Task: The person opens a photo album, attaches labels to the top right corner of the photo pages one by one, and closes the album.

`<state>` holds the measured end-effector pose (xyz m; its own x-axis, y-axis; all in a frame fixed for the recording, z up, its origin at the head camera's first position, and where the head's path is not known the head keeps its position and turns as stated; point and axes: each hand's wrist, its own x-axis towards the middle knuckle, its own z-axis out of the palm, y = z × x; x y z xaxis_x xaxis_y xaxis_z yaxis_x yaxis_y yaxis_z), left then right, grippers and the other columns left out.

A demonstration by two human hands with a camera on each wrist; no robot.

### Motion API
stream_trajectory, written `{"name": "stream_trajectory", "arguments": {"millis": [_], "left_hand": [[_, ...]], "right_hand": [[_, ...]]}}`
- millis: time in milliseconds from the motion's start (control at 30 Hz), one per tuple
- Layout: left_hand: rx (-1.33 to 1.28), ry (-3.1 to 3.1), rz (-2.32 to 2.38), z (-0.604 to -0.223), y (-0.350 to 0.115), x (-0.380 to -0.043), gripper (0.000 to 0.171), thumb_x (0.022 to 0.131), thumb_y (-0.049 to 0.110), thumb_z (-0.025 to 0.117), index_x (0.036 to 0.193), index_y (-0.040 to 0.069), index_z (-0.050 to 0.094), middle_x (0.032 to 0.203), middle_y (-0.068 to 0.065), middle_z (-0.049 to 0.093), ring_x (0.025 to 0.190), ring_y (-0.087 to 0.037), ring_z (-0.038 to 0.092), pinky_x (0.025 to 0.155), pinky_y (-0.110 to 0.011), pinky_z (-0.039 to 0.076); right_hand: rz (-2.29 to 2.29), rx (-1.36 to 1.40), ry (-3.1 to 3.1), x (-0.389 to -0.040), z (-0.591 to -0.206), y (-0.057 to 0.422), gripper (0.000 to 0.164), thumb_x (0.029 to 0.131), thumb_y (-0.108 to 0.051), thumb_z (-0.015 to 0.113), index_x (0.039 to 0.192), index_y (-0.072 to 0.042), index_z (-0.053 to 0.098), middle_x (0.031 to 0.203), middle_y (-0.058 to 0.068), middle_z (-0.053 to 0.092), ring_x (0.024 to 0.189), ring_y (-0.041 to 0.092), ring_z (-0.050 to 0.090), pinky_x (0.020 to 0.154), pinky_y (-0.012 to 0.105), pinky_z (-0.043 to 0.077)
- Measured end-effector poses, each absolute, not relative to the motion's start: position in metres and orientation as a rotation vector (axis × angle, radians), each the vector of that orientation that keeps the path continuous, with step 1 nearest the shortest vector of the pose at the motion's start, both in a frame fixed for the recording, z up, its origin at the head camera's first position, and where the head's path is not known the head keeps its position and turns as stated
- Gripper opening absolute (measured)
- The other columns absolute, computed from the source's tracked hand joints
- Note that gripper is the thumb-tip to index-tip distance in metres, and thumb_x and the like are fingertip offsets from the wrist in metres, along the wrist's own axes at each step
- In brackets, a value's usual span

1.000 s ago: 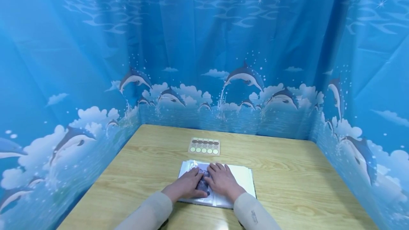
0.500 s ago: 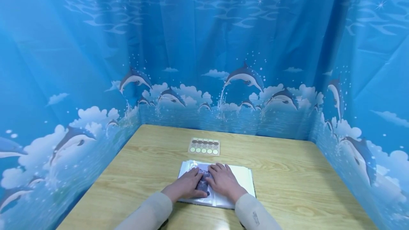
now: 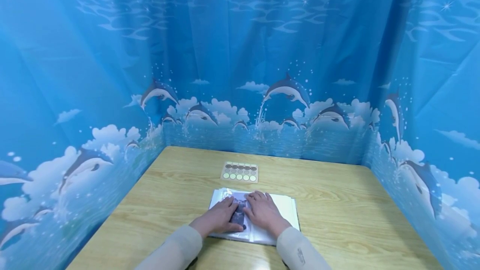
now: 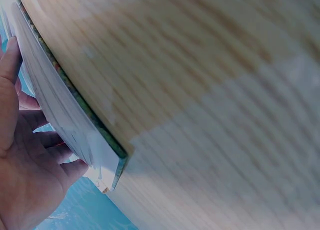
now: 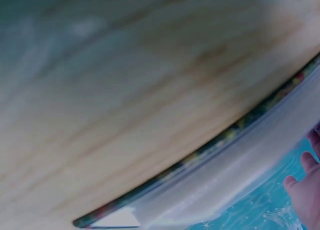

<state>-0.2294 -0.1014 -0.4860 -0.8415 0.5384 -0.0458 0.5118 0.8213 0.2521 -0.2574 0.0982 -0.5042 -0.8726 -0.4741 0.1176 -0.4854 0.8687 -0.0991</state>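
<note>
An open photo album (image 3: 286,207) with clear plastic pockets lies on the wooden table. On its left page is a dark greyish photo (image 3: 238,216), partly covered by both hands. My left hand (image 3: 219,218) rests flat across that page, fingers stretched forward and thumb along the photo's lower edge. My right hand (image 3: 264,212) lies with extended fingers near the middle fold, fingertips at the photo's upper right. Seen from the left wrist, the left hand (image 4: 30,160) spreads over the stack of pages (image 4: 65,110). The right wrist view catches only part of the right hand (image 5: 307,190).
A card of round stickers (image 3: 240,172), dark ones at the top and pale green ones at the bottom, lies beyond the album. Blue dolphin-print curtains (image 3: 232,74) surround the wooden table (image 3: 337,203) on three sides. The album's patterned cover (image 4: 80,98) shows along its edge.
My right hand has slid slightly to the right, showing a little more of the photo. The left hand and the album stay where they were.
</note>
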Motion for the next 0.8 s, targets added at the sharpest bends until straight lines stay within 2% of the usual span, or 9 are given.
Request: {"name": "stream_trajectory", "arguments": {"millis": [567,800], "left_hand": [[0.839,2.884,0.371,-0.488,-0.101,-0.232,0.090,0.085,0.061,0.066,0.147,0.000,0.043,0.153,-0.027,0.033,0.141,-0.041,0.034,0.115,-0.051,0.029],[0.842,2.896,0.374,-0.490,-0.101,-0.237,0.091,0.082,0.062,0.069,0.145,0.001,0.047,0.151,-0.028,0.036,0.138,-0.042,0.038,0.113,-0.053,0.032]], "right_hand": [[0.171,0.708,-2.964,-0.262,-0.505,0.087,0.052,0.102,-0.048,0.045,0.138,-0.012,0.057,0.136,0.014,0.053,0.132,0.033,0.044,0.113,0.058,0.029],[0.143,0.736,-2.934,-0.258,-0.501,0.090,0.051,0.102,-0.047,0.047,0.137,-0.011,0.057,0.135,0.014,0.054,0.130,0.033,0.046,0.112,0.058,0.031]]}}
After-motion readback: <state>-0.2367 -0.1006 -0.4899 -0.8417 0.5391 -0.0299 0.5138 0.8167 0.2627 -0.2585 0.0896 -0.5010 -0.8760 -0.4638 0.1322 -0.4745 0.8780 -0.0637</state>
